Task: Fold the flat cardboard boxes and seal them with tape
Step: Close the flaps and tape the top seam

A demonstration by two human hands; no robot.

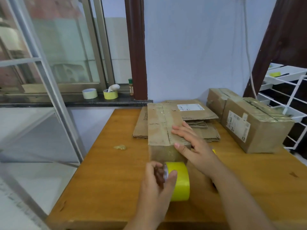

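Observation:
A folded-up cardboard box [160, 125] stands on the wooden table [103, 171], its top flaps closed along a centre seam. My right hand [191, 143] presses flat on the right flap, fingers straight, thumb over the near edge. My left hand [157, 181] grips a yellow tape roll [180, 181] against the box's near face, where clear tape shines. Behind and right of the box lies a stack of flat cardboard boxes [196, 120].
Two sealed boxes [255, 125] stand at the table's right, beside a white wire rack [292, 97]. A crumpled scrap of tape [120, 147] lies on the table's left. Two tape rolls [99, 94] and a bottle [131, 87] sit on the window sill.

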